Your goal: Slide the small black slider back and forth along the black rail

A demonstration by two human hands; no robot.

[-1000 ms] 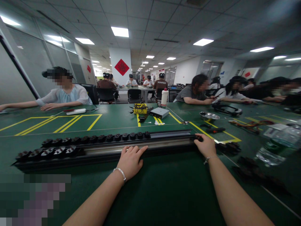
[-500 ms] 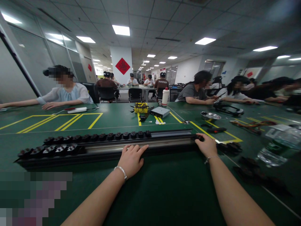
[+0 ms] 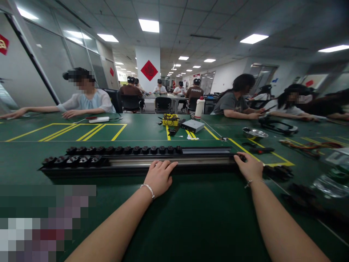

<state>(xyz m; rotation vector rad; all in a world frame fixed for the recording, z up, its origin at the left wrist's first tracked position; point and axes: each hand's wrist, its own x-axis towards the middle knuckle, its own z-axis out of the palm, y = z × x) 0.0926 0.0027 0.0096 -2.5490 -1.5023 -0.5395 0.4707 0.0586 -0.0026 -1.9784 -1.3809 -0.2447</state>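
Ceiling lights shine over a wide office where people sit at work, and a red diamond (image 3: 149,70) hangs on a white pillar (image 3: 141,54) at the back. In front of me stretches a long green table (image 3: 191,218) marked with yellow tape (image 3: 119,132). Across from the worker, a person in a pale blue top (image 3: 88,99) sits on the left, and another in a grey shirt (image 3: 233,104) leans on the tabletop to the right.

Two long black rails lie side by side on the table, directly before the worker. The far rail (image 3: 207,150) carries a row of black plugs (image 3: 128,150) from its left end to beyond the middle; the near rail (image 3: 133,162) has a short cluster of plugs (image 3: 73,161) at its left end, then a bare shiny channel.

The left hand (image 3: 160,177) lies palm down, fingers loosely spread over the near rail's front edge, gripping nothing. The right hand (image 3: 250,168) pinches a small black piece (image 3: 242,157) between thumb and fingers at that rail's right end.

Just right of this hand sit some dark parts (image 3: 279,171). Farther back are a metal bowl (image 3: 255,133), a grey box (image 3: 193,126), a yellow box (image 3: 168,122) topped with black cable and a white bottle (image 3: 200,108).
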